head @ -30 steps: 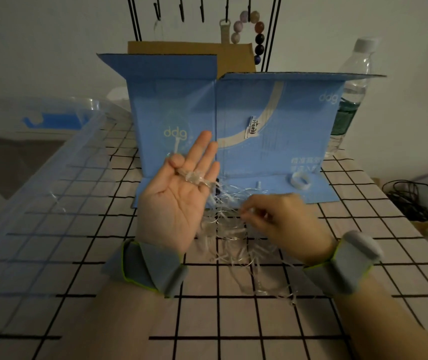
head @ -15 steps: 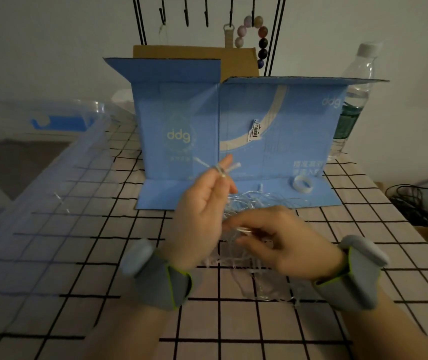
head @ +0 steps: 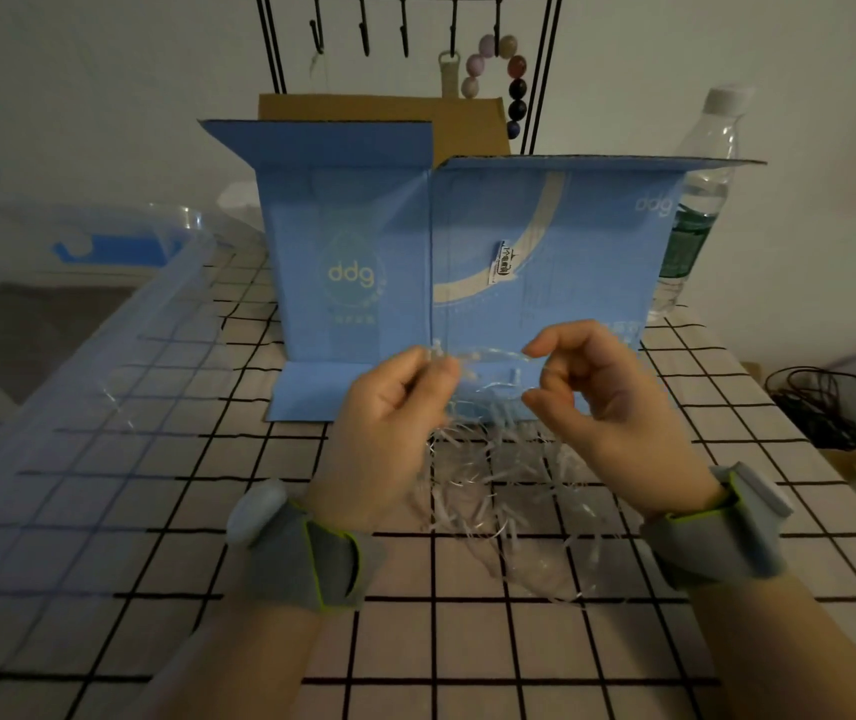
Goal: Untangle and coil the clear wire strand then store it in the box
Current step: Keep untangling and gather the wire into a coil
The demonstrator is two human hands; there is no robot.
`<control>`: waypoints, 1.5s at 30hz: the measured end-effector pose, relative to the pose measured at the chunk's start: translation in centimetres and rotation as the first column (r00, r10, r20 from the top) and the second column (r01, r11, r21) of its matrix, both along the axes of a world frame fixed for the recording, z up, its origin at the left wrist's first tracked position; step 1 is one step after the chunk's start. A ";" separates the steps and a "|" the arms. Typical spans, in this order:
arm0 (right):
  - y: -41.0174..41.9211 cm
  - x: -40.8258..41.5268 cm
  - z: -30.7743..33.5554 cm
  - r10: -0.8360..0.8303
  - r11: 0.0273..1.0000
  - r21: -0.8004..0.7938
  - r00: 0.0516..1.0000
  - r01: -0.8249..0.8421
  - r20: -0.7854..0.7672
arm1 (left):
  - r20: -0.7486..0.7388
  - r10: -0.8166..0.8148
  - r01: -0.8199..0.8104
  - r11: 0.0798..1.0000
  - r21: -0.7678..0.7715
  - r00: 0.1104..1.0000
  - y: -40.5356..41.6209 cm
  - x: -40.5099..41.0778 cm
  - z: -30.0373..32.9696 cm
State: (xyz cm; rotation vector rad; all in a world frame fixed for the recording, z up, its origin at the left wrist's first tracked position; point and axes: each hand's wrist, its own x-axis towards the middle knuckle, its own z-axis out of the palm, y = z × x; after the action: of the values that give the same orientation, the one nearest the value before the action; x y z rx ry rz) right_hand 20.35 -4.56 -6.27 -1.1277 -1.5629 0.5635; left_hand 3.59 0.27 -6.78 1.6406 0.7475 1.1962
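A: Where is the clear, thin wire strand [head: 493,491]?

B: Most of it lies in a loose tangle on the table [head: 155,511], which is covered by a pale cloth with a black grid. The tangle sits between the two wrists and runs up toward the fingers. One loop arches in the air from hand to hand, just in front of the box.

A: What is the left hand [head: 389,428] doing?

B: Its fingers are curled, and thumb and fingertips pinch the strand at the top, near a small knotted bit. The back of the hand faces the camera.

A: And the right hand [head: 602,407]?

B: Also curled. The forefinger hooks over the upper end of the loop and the thumb sits below it, with the strand passing between them, so it pinches the wire too. Both wrists wear grey bands with yellow-green edging.

A: Which box?

B: A light blue cardboard box [head: 353,272] marked "ddg" stands upright behind the hands, flaps spread open at the top and one flap lying flat on the table. The wire touches that lower flap or lies just beside it; I cannot tell which.

A: Anything else?

B: A clear plastic storage bin [head: 77,387] at the left, a clear plastic water bottle [head: 696,200] with a green label at the right behind the box, a black wire hook rack [head: 405,23] with a string of round beads [head: 503,75] hanging from it, and a bundle of black cord [head: 820,407] at the far right.
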 end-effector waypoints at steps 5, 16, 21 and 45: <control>0.4 0.0 -0.2 -0.148 0.989 -0.010 0.972 0.149 -0.184 | 0.455 0.001 0.145 0.948 -0.285 0.890 1.2 -0.5 0.2; 1.2 0.9 -1.1 -0.455 0.869 -0.223 0.891 0.441 -0.011 | 0.730 -0.023 0.342 0.893 -0.292 0.683 1.8 -1.7 1.2; 1.1 0.4 -0.8 -0.428 0.859 -0.409 0.869 0.307 -0.247 | 0.752 -0.042 0.415 0.854 -0.315 0.658 1.7 -1.6 1.1; 0.4 -1.6 -0.5 -0.161 0.987 -0.031 0.974 0.158 -0.158 | 0.680 -0.034 0.494 0.713 -0.497 0.732 0.2 -0.8 1.8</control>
State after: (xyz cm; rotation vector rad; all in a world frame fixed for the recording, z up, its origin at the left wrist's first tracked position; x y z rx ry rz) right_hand 18.73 -4.18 -6.82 -1.1798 -1.3192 0.5471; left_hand 2.79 0.52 -4.98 0.6399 0.3717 0.9959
